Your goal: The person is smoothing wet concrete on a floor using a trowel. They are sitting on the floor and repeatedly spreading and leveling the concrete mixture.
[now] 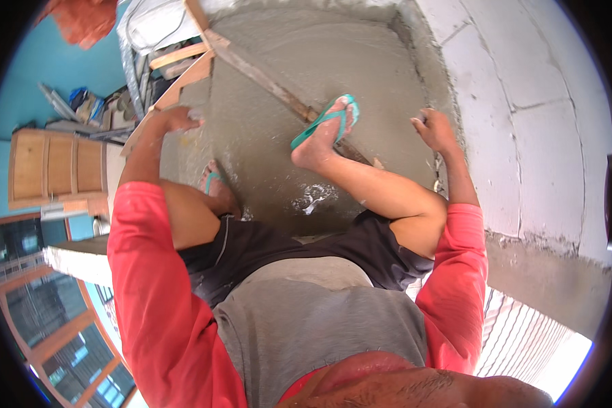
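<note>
Left hand, half-open, empty: left of wooden plank. Right hand, likewise: right of plank. Possible slip: left flip-flop on wet concrete.

Cement is grey, the plank brown, the sandals teal.

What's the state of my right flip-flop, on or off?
On: the green flip-flop sits under the right foot, with its strap across the top near the toes.
</note>
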`<state>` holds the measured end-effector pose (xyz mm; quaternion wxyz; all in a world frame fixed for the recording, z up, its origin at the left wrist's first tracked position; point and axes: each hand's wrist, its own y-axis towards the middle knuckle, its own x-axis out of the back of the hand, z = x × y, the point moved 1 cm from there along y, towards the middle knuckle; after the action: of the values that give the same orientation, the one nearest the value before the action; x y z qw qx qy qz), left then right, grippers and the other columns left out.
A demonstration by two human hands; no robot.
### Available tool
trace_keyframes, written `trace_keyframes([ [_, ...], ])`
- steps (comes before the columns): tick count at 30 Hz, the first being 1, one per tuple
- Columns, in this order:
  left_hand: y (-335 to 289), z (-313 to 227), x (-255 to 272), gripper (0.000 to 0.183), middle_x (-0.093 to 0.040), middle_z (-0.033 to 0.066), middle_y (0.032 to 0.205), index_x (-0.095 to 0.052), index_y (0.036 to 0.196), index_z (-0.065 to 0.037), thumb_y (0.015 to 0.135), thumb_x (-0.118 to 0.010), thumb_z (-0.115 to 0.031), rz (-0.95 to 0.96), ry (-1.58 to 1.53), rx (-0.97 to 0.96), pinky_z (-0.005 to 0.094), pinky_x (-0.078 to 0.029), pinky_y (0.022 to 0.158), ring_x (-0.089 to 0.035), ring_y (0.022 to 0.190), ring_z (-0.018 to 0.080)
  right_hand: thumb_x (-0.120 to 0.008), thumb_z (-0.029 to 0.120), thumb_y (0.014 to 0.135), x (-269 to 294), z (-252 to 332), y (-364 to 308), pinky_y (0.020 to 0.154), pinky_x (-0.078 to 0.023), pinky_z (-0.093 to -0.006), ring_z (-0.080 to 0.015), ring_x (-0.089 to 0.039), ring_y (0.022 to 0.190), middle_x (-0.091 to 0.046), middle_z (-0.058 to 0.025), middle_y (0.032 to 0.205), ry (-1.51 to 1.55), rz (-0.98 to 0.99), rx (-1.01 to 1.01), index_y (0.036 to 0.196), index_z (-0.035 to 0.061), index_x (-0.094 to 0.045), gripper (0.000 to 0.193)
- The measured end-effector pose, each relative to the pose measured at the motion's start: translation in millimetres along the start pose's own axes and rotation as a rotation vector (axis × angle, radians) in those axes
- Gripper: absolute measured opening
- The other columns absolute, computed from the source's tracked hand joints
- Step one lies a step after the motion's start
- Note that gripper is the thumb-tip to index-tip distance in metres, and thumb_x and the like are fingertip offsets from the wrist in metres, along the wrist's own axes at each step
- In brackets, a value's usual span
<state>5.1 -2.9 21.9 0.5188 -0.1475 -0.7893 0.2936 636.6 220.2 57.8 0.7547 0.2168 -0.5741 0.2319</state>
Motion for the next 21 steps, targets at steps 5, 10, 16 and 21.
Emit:
trace_keyframes([
  [5,5.4,4.0,-2.6,0.073,-0.07,0.0157,0.084,-0.061,0.12,0.0,0.08,-0.066,-0.06,-0.016,-0.089,-0.005,0.0419,-0.051,0.077,-0.067,0.081,0.0268,-0.064,0.026,0.088,10.2,11.9,-9.7,0.064,-0.044,-0.0464,-0.0409,-0.057,0.07,-0.059,-0.0252,0.076,0.101,0.086,-0.089,0.079,-0.0026,-0.057,0.03],
  [10,-9.2,-22.2,7.2,0.065,-0.07,0.0151,0.085,-0.064,0.11,0.003,0.079,-0.069,-0.054,-0.06,-0.045,0.032,0.0398,-0.05,0.075,-0.066,0.078,0.0256,-0.063,0.028,0.089,4.5,-3.2,-8.7,0.064,-0.044,-0.0469,-0.0427,-0.055,0.069,-0.058,-0.0257,0.075,0.159,-0.017,-0.05,0.079,-0.0021,-0.056,0.032],
  [16,-5.6,-3.1,1.0,0.067,-0.07,0.0151,0.085,-0.062,0.111,0.006,0.079,-0.069,-0.052,-0.065,-0.114,0.016,0.0387,-0.05,0.075,-0.066,0.079,0.0258,-0.065,0.028,0.088,17.7,14.0,-9.4,0.062,-0.043,-0.0453,-0.0404,-0.053,0.066,-0.057,-0.0231,0.071,0.156,0.077,-0.163,0.076,0.0002,-0.054,0.032],
  [21,-13.5,-16.1,5.0,0.066,-0.07,0.015,0.086,-0.061,0.114,0.006,0.081,-0.069,-0.05,-0.071,-0.075,0.017,0.0381,-0.05,0.076,-0.066,0.079,0.0246,-0.066,0.024,0.087,18.1,8.6,-9.2,0.062,-0.043,-0.0453,-0.039,-0.052,0.066,-0.055,-0.0212,0.069,0.12,0.024,-0.129,0.075,0.0021,-0.05,0.03],
])
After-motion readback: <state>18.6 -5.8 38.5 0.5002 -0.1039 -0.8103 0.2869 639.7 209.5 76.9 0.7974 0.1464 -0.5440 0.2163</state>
